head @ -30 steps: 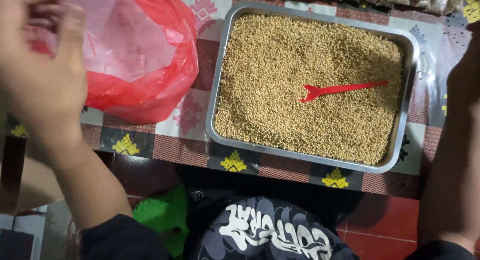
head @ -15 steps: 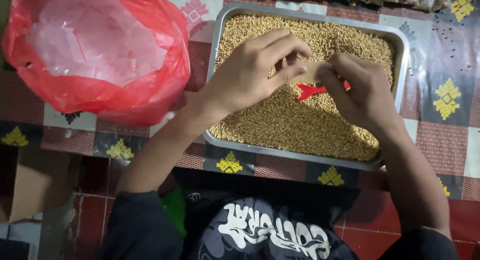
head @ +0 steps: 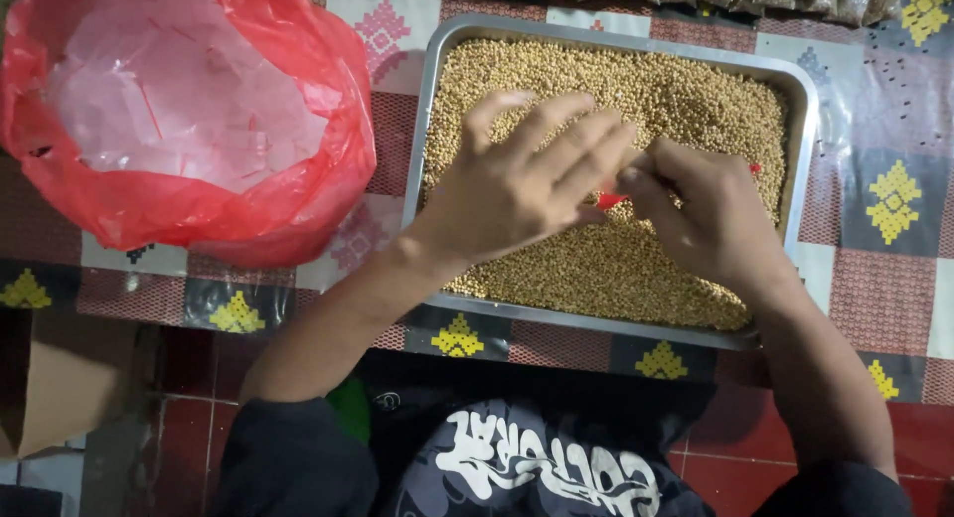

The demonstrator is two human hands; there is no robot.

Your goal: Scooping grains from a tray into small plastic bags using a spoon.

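The scene is lit softly and rather dimly from above, with warm tones. Faint glare is seen on the red plastic bag (head: 189, 130) and the metal tray (head: 805, 90) rim. Slight motion blur is noticed on the fingers (head: 556, 130); the lower edge is left dark.

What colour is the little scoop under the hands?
Red. The scoop peeks out between both hands over the grain tray, in the head view.

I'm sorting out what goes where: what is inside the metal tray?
The metal tray is filled with small tan grains. A red scoop lies on them, mostly covered by both hands; the tray bottom is hidden.
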